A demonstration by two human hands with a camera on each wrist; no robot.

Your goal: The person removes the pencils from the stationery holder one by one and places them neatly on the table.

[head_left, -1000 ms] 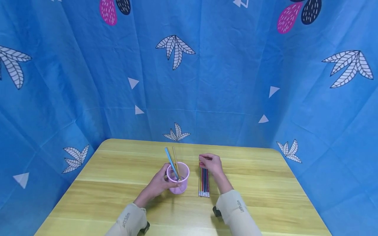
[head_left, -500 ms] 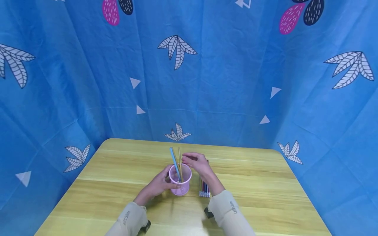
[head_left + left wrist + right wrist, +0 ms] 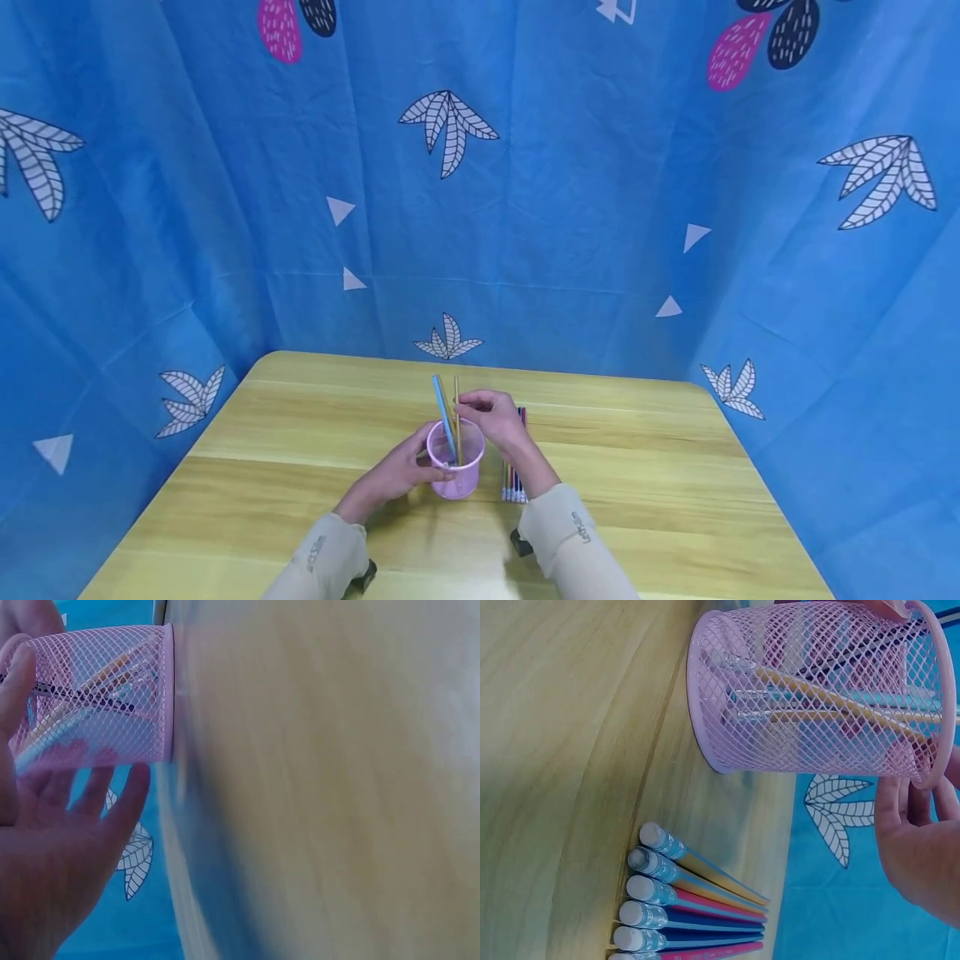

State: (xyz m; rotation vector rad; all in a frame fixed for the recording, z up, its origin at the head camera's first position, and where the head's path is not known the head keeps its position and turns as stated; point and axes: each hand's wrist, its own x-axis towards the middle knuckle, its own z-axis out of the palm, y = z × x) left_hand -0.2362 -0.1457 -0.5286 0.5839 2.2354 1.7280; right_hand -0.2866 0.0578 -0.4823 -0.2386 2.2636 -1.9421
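Note:
My left hand (image 3: 405,468) grips the side of a pink mesh pencil cup (image 3: 461,485), thumb in front and fingers around the far side. In the cup lean a light blue pencil (image 3: 442,404), yellow pencils and a dark dotted pencil (image 3: 90,697), eraser ends down. At the rim, my right hand (image 3: 491,417) pinches the upper part of a yellow pencil (image 3: 459,446) whose lower end is inside the cup. The right wrist view shows that yellow pencil (image 3: 817,691) slanting through the mesh toward my right fingers (image 3: 889,801).
Several pencils (image 3: 705,926) lie side by side on the wooden table (image 3: 660,500), right of the cup, white erasers toward me. Yellow, red, pink and dark blue show among them. A blue patterned curtain (image 3: 585,183) hangs behind the table and along both sides.
My right hand has moved left from the row of pencils to the cup, where another yellow pencil now stands. The left hand and cup have shifted only slightly.

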